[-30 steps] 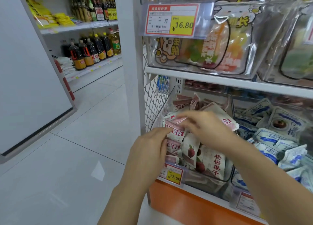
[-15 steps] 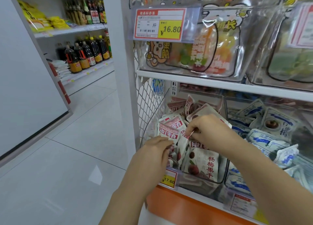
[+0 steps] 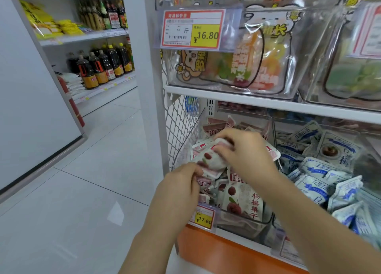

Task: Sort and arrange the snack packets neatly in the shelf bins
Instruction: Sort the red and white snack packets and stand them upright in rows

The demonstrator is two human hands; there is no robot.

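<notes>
A clear bin [image 3: 255, 225] on the lower shelf holds several white and red bayberry snack packets [image 3: 245, 199]. My right hand [image 3: 245, 154] grips one white and red packet [image 3: 210, 160] by its upper end, above the pile. My left hand [image 3: 181, 189] pinches the lower left edge of the same packet at the bin's front left corner. To the right a second clear bin holds several blue and white packets [image 3: 321, 180].
A shelf board [image 3: 268, 103] runs just above my hands, with clear bins of mixed sweets [image 3: 243, 67] and a 16.80 price tag [image 3: 193, 29]. A wire mesh panel [image 3: 181, 125] bounds the bin's left side. Bottles [image 3: 103, 67] stand across the tiled aisle.
My right hand has lifted a packet up from the pile and turned it. My left hand has risen a little along the bin's front left and now pinches that packet.
</notes>
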